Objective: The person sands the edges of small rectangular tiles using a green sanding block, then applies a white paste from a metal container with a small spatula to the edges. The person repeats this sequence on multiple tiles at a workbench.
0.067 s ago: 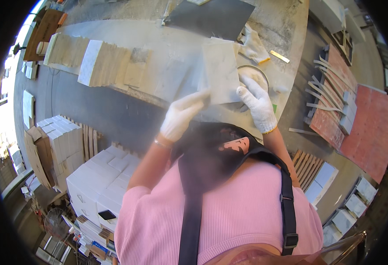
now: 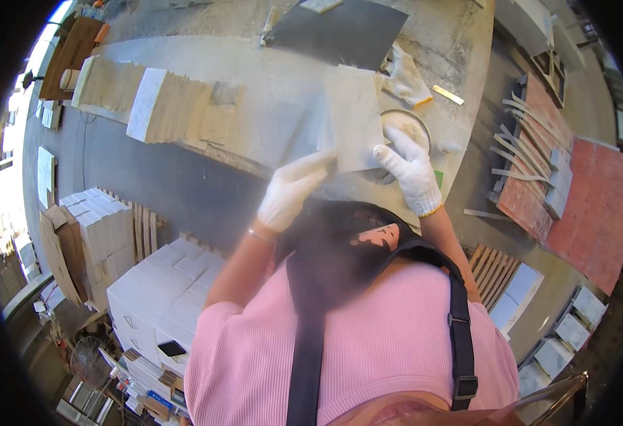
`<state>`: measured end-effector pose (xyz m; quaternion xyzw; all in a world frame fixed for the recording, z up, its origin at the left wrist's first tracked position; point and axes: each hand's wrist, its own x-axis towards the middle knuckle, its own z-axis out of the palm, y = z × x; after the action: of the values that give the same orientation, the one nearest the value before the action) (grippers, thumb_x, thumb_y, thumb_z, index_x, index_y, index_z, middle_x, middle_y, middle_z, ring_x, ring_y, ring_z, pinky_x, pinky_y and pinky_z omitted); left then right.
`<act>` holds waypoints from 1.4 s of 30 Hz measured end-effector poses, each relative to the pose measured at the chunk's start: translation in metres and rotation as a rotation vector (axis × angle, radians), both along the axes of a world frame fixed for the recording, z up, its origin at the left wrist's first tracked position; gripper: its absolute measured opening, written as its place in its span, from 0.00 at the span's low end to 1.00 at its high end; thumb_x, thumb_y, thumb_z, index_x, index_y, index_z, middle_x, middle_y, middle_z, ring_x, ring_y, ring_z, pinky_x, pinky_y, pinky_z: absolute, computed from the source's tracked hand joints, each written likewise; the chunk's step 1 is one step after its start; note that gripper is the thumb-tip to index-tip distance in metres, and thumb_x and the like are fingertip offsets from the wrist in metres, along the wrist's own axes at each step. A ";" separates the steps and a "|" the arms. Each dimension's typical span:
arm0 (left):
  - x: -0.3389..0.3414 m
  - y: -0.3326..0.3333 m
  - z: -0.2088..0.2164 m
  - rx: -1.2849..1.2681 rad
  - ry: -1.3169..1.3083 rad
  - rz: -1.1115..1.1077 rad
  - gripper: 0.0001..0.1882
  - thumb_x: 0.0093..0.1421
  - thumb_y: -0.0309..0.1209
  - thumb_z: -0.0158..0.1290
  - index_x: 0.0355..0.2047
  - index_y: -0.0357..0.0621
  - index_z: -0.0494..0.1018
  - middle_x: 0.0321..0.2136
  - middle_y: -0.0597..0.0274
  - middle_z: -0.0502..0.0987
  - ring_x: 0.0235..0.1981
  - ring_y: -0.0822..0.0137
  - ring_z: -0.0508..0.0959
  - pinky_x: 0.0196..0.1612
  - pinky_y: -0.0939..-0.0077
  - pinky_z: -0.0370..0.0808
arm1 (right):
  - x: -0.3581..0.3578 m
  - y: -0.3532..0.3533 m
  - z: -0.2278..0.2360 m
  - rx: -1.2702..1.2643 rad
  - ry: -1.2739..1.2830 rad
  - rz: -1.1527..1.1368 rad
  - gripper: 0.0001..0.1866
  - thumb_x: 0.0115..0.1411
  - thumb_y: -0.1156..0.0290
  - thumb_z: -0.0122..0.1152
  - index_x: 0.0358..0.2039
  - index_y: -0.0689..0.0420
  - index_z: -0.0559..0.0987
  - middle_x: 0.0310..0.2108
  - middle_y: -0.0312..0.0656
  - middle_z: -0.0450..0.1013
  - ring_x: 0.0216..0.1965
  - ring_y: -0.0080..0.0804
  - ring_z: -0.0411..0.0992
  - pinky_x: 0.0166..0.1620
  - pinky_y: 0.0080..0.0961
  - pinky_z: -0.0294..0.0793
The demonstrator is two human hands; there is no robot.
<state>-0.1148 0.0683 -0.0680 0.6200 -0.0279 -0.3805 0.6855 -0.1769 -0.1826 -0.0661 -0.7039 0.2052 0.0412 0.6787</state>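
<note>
— What have you got in your hands?

— A pale square tile (image 2: 354, 117). I hold it up over the grey workbench (image 2: 269, 121), tilted a little. My left hand (image 2: 291, 192), in a white glove, has it by the lower left corner, fingers closed on the edge. My right hand (image 2: 411, 170), gloved too, grips the lower right corner, thumb on the face of the tile.

— What is under the tile?

— A round dish (image 2: 414, 128) sits on the bench just beside its right edge, partly hidden by my right hand. Whether the tile touches it, I cannot tell.

— And further off on the bench?

— A spare white glove (image 2: 405, 78) lies near the far edge, with a small yellow stick (image 2: 447, 94) next to it. A dark slab (image 2: 347, 32) lies beyond the tile. To my left a row of tiles (image 2: 155, 106) stands on edge along the bench.

— Anything down on the floor?

— White boxes (image 2: 162, 291) are stacked at my lower left, and a red mat (image 2: 595, 206) with strips of stone lies on my right.
</note>
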 end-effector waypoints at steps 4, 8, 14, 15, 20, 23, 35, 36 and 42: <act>0.001 0.001 0.005 -0.057 0.034 -0.014 0.25 0.69 0.30 0.56 0.63 0.32 0.74 0.59 0.53 0.79 0.59 0.65 0.77 0.64 0.70 0.70 | 0.008 0.000 0.011 0.029 0.035 0.083 0.26 0.66 0.64 0.69 0.61 0.61 0.77 0.39 0.36 0.82 0.34 0.18 0.77 0.33 0.16 0.75; -0.001 0.000 0.015 -0.053 0.004 -0.020 0.26 0.68 0.34 0.58 0.62 0.31 0.75 0.55 0.53 0.81 0.56 0.66 0.78 0.62 0.70 0.72 | 0.008 -0.003 0.008 0.018 0.023 0.044 0.21 0.64 0.69 0.68 0.55 0.65 0.80 0.46 0.39 0.80 0.47 0.27 0.76 0.51 0.27 0.76; 0.002 -0.001 0.026 -0.039 0.022 0.019 0.29 0.68 0.34 0.58 0.66 0.32 0.70 0.58 0.54 0.79 0.57 0.65 0.77 0.62 0.69 0.72 | -0.010 -0.006 0.002 0.035 -0.038 -0.026 0.31 0.63 0.67 0.68 0.65 0.65 0.73 0.46 0.39 0.81 0.39 0.20 0.78 0.38 0.18 0.75; 0.002 -0.001 0.027 -0.035 0.010 0.048 0.31 0.68 0.34 0.58 0.68 0.32 0.68 0.60 0.54 0.78 0.58 0.65 0.77 0.63 0.69 0.71 | -0.016 -0.008 0.006 0.115 -0.093 -0.002 0.33 0.62 0.66 0.69 0.65 0.65 0.72 0.46 0.39 0.81 0.38 0.21 0.78 0.38 0.18 0.75; 0.007 -0.019 0.032 -0.060 -0.160 0.130 0.33 0.68 0.35 0.59 0.70 0.34 0.65 0.63 0.56 0.75 0.59 0.66 0.76 0.63 0.69 0.71 | -0.035 -0.006 0.028 0.170 -0.107 0.018 0.33 0.61 0.67 0.70 0.65 0.66 0.73 0.45 0.40 0.81 0.38 0.21 0.77 0.38 0.18 0.75; 0.009 -0.039 0.038 -0.174 -0.103 0.119 0.29 0.69 0.36 0.59 0.67 0.36 0.70 0.57 0.60 0.79 0.54 0.70 0.77 0.59 0.71 0.73 | -0.041 0.001 0.038 0.049 -0.087 0.047 0.27 0.61 0.77 0.64 0.62 0.67 0.75 0.53 0.43 0.77 0.51 0.30 0.75 0.56 0.29 0.73; 0.015 -0.062 0.055 -0.284 0.037 -0.046 0.20 0.69 0.35 0.58 0.56 0.37 0.77 0.47 0.67 0.81 0.46 0.76 0.76 0.52 0.75 0.74 | -0.053 -0.005 0.047 0.112 0.024 -0.036 0.19 0.58 0.74 0.71 0.49 0.64 0.79 0.37 0.38 0.80 0.36 0.25 0.77 0.40 0.23 0.75; 0.015 -0.062 0.055 -0.273 0.041 -0.055 0.20 0.69 0.35 0.58 0.56 0.37 0.77 0.47 0.67 0.81 0.46 0.76 0.76 0.53 0.74 0.74 | -0.050 -0.005 0.047 0.110 0.015 -0.055 0.18 0.59 0.74 0.70 0.49 0.64 0.80 0.37 0.38 0.80 0.35 0.25 0.77 0.39 0.22 0.75; 0.018 -0.063 0.052 -0.096 -0.065 -0.180 0.25 0.68 0.37 0.57 0.61 0.37 0.74 0.49 0.60 0.82 0.49 0.71 0.79 0.55 0.72 0.75 | -0.023 -0.012 0.059 0.122 -0.128 -0.189 0.18 0.65 0.73 0.66 0.54 0.65 0.80 0.40 0.40 0.82 0.34 0.24 0.78 0.39 0.22 0.76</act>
<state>-0.0968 0.0056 -0.0164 0.5936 -0.1240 -0.4185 0.6762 -0.2000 -0.1947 -0.0073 -0.6402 0.2240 -0.0558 0.7327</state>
